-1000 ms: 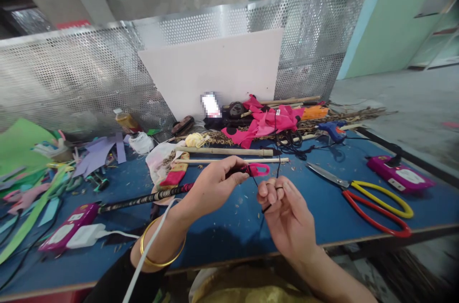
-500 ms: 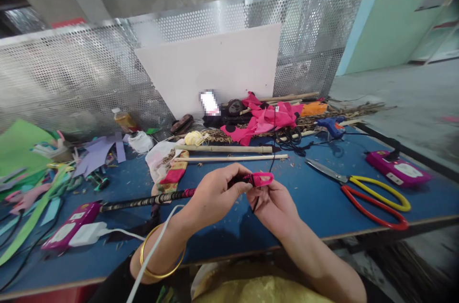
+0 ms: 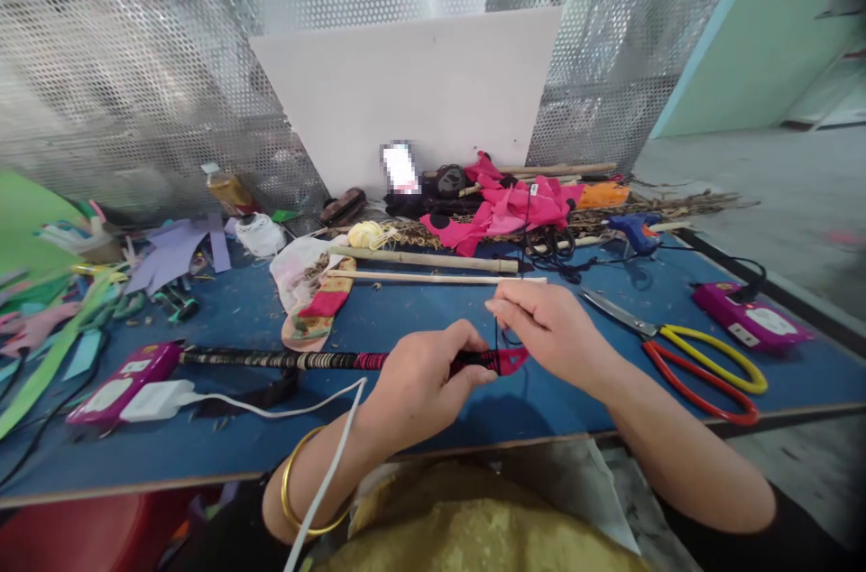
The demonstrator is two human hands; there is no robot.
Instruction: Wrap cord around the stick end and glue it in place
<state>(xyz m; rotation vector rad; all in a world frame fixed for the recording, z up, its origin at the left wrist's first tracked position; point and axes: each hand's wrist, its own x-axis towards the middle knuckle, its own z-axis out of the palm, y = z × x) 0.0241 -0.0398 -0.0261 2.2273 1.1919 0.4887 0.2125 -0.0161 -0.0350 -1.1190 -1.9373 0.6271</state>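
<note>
A slim stick [image 3: 308, 360] wrapped in black, pale and pink bands lies across the front of the table. My left hand [image 3: 423, 382], a gold bangle at its wrist, is closed round its right end. Pink fabric [image 3: 512, 362] bound with black sticks out past those fingers. Just above that end, my right hand [image 3: 555, 328] pinches a black cord [image 3: 496, 333] that runs down to the binding. A white cable hangs over my left forearm.
Scissors [image 3: 677, 355] with red and yellow handles lie at right, near a purple power strip [image 3: 750, 317]. Another power strip [image 3: 125, 382] is at left. Bamboo sticks [image 3: 433, 261], pink cloth [image 3: 520, 207] and a blue glue gun [image 3: 632, 234] lie behind.
My right hand has risen from beneath the pink end to above it, drawing the black cord upward. My left hand still grips the stick, which now lies more level. The view has tilted down.
</note>
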